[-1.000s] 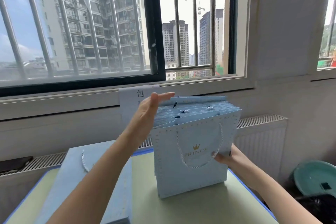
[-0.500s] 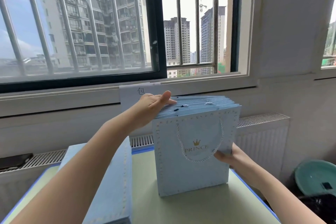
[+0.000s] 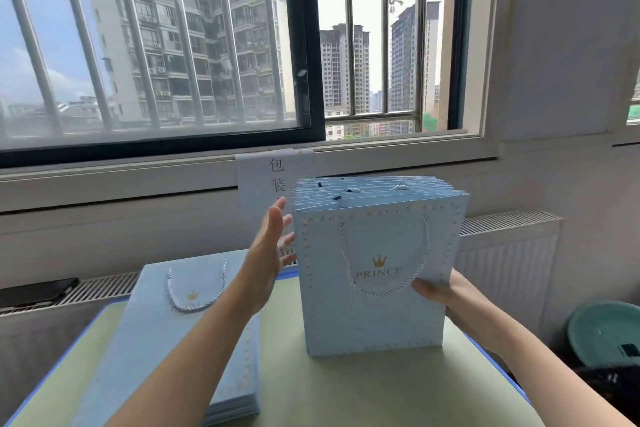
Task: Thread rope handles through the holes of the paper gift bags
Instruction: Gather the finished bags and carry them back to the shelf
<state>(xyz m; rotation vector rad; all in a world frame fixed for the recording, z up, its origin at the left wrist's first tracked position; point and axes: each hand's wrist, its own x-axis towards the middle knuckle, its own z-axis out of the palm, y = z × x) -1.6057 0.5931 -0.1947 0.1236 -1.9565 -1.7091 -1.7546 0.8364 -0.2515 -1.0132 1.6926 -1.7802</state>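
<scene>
A pack of several folded light-blue gift bags stands upright on the table, its front bag printed with a gold crown and fitted with a white rope handle. My right hand grips the pack's lower right edge, thumb on the front. My left hand is flat with straight fingers beside the pack's left side, at or just off its edge. A second stack of blue bags lies flat at the left, its top bag carrying a rope handle.
The green table with blue edging stands against a radiator under a barred window. A paper sign hangs from the sill behind the bags. A teal basin sits low at the right. A dark flat object rests at the far left.
My left hand came off the top of the upright pack and dropped to its left side, fingers straightened. My right hand kept its grip on the pack.
</scene>
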